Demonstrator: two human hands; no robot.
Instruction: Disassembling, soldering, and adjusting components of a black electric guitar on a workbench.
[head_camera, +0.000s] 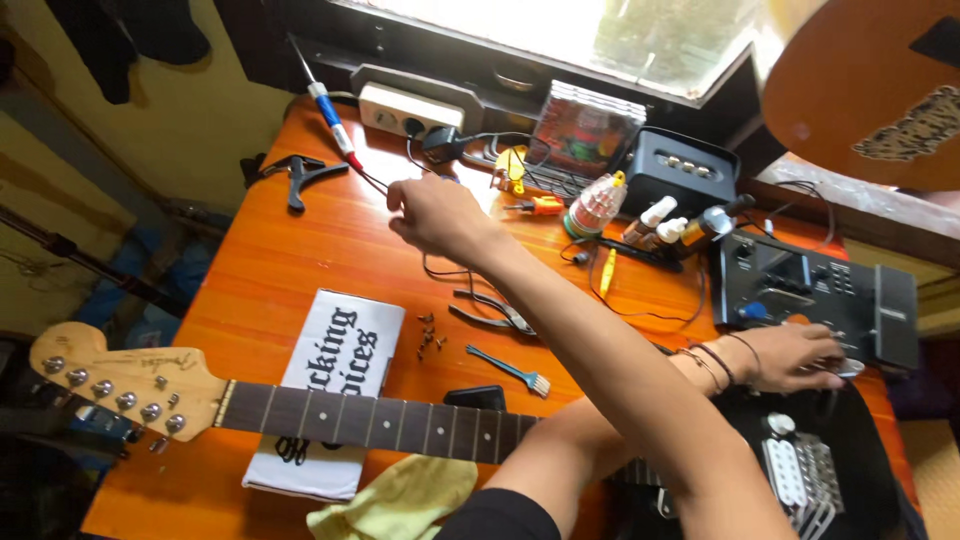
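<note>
Hands were crossed over an orange wooden table. Right hand reached far out to about 11 o'clock, w/ fingers drawn together at a thin black cord. I could not tell if they really pinched it or only touched it. This cord ran up to a soldering iron w/ blue and white handle, lying at 11 o'clock near the white power strip.

Left hand, w/ dark bands on the wrist, passed under the right arm to 3 o'clock. It lay flat, fingers apart, on the black body of the electric guitar, just beside a black effects pedal.

Guitar lay across the near edge of the table: its headstock at 9 o'clock, the neck over a white box w/ black lettering, the body w/ white pickup at 4 o'clock.

Between the hands, approx. in the table centre, were some small screws, pliers and a small blue brush. Yellow cloth was at 6 o'clock, and a black clamp at 10 o'clock.
</note>
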